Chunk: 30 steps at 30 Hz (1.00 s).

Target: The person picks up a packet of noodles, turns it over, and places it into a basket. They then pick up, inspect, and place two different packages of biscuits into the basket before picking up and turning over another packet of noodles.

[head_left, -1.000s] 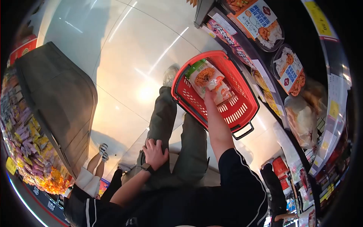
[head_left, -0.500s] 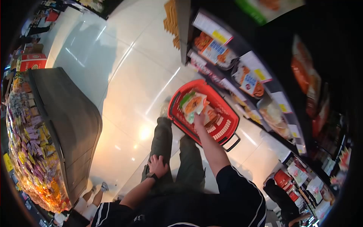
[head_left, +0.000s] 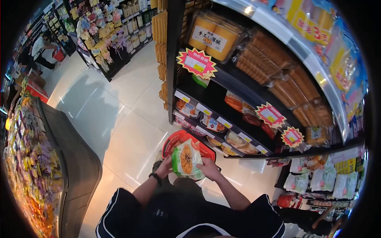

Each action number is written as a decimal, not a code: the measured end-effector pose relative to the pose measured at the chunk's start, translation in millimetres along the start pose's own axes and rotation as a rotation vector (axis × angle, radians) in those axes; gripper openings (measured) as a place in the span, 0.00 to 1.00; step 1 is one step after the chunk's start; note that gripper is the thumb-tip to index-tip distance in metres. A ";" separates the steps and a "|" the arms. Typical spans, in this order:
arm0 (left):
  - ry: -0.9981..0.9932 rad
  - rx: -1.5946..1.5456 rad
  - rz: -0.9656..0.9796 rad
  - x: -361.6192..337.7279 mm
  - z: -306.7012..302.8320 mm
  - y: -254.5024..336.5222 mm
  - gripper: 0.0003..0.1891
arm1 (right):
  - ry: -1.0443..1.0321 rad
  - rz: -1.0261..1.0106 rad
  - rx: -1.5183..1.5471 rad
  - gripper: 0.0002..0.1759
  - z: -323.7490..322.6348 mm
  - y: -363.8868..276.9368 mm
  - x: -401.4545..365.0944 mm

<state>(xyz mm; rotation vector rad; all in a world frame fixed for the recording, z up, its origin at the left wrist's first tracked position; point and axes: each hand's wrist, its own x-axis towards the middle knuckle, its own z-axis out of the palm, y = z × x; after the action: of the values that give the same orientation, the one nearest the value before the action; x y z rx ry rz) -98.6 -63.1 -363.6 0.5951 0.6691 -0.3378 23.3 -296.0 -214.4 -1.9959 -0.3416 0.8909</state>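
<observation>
Both my hands grip a green-and-white bag of noodles (head_left: pixel 185 159) with a picture of a noodle dish on its front. My left hand (head_left: pixel 164 168) is closed on the bag's left edge, a dark watch on that wrist. At the opposite edge, my right hand (head_left: pixel 208 169) holds the lower right side. Just beyond the bag, a red shopping basket (head_left: pixel 171 139) rests low by the shelf. The bag covers much of the basket, so its contents are mostly hidden.
To the right rises a dark shelf unit (head_left: pixel 222 88) with packaged foods, price tags and starburst signs. A grey bin (head_left: pixel 75 152) heaped with small wrapped packets stands left. Pale tiled floor (head_left: pixel 127 131) lies between. Other people (head_left: pixel 43 50) are at far left and lower right.
The noodle bag has come up out of the basket. My left hand left my knee and took its left edge. The view has tilted up, showing more of the shelves.
</observation>
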 end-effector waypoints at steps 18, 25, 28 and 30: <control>-0.596 -0.280 0.093 43.2 148.6 149.4 0.27 | 0.640 -0.382 -0.468 0.10 -45.3 -188.3 22.5; -0.365 0.157 -0.023 107.9 205.8 197.1 0.22 | 0.630 -0.303 -1.073 0.08 -83.0 -224.8 111.9; -0.463 0.133 0.047 132.9 222.6 217.2 0.26 | 0.694 -0.417 -1.125 0.08 -99.1 -216.5 151.4; -0.414 0.118 0.025 153.2 226.4 230.4 0.22 | 0.697 -0.447 -1.125 0.09 -103.1 -216.6 172.2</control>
<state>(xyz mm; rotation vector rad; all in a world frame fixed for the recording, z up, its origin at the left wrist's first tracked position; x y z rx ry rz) 232.0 -37.4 -230.1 0.6213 0.2447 -0.4636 238.5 -145.0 -79.9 -2.8638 -0.9611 -0.4481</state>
